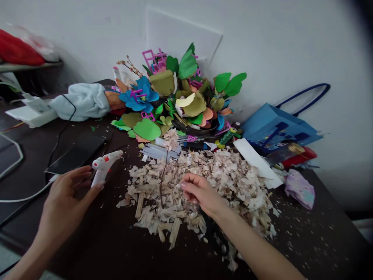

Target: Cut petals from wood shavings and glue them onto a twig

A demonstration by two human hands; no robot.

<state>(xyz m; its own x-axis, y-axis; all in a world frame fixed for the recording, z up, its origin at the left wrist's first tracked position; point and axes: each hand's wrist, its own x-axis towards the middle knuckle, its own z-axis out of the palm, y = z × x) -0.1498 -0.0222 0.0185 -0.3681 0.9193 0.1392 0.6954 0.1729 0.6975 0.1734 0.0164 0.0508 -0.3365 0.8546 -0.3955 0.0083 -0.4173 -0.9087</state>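
Note:
My left hand (64, 198) is shut on a white hot glue gun (102, 165) with red details, held up at the left of the table. My right hand (198, 192) hangs over a heap of pale wood shavings (230, 182), its fingers curled together with nothing visible in them. Just left of those fingers, a thin brown twig (164, 177) rises from the shavings, tipped with pale blossoms (171, 140). Black-handled scissors (214, 233) lie partly hidden under my right forearm. Several clear glue sticks (160, 151) lie behind the heap.
A tall cluster of paper flowers and leaves (177, 93) stands against the white wall. A blue paper bag (279, 128), white card (253, 161), red tube (297, 155) and lilac crumpled paper (300, 188) sit right. Left are a black tablet (77, 153), blue cloth (80, 102) and white cables.

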